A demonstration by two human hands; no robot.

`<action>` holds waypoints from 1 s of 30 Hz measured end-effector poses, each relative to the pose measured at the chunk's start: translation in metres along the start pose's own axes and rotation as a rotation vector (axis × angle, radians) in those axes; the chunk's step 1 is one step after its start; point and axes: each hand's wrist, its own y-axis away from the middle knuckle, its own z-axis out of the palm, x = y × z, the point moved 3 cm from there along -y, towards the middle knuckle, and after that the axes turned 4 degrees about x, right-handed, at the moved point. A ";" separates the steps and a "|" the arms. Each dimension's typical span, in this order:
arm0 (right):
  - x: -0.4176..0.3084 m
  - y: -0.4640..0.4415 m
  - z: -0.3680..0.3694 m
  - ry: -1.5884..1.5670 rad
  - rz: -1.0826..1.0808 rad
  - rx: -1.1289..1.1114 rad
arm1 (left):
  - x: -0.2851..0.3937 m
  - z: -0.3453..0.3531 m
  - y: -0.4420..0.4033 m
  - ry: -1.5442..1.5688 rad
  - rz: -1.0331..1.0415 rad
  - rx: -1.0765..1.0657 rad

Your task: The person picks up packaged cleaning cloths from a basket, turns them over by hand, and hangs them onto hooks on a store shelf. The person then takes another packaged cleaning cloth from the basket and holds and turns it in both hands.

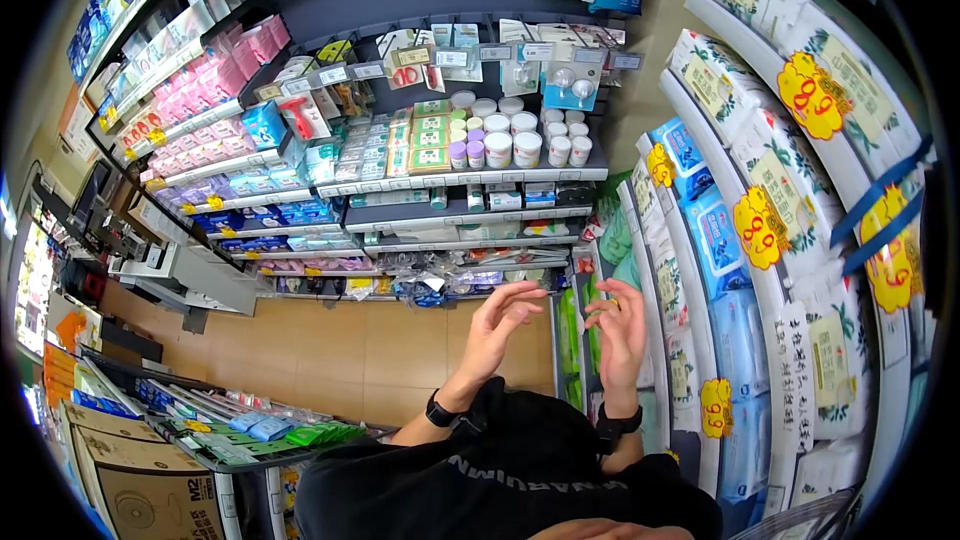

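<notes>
My left hand [500, 328] is raised in front of my chest, fingers bent and apart, with nothing in it. Facing it, my right hand [619, 332] is also held up with loosely curled, parted fingers and no object between them. A gap separates the two hands. Dark bands sit on both wrists: a watch [440, 410] on the left and another band [618, 421] on the right. Closest to my right hand are green packs [569, 325] on a low rack. Beyond both hands stands a shelf with white round tubs [527, 148] and green-and-tan boxes [431, 135].
On the right, a curved shelf holds white tissue packs [780, 180] and blue packs [717, 240], with yellow price tags [762, 227]. Pink packs [205, 85] fill the left shelves. A wire rack with packets [270, 427] and a cardboard box [150, 500] stand at lower left. Tiled floor [330, 360] lies between.
</notes>
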 end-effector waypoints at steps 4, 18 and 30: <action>-0.009 0.022 0.002 0.026 -0.017 0.029 | 0.010 0.004 0.011 -0.001 -0.013 -0.067; -0.014 0.113 0.054 0.011 0.008 -0.021 | 0.067 -0.045 0.095 -0.025 0.067 -0.100; -0.017 0.225 0.099 0.014 0.007 0.013 | 0.091 -0.089 0.191 0.012 0.035 -0.180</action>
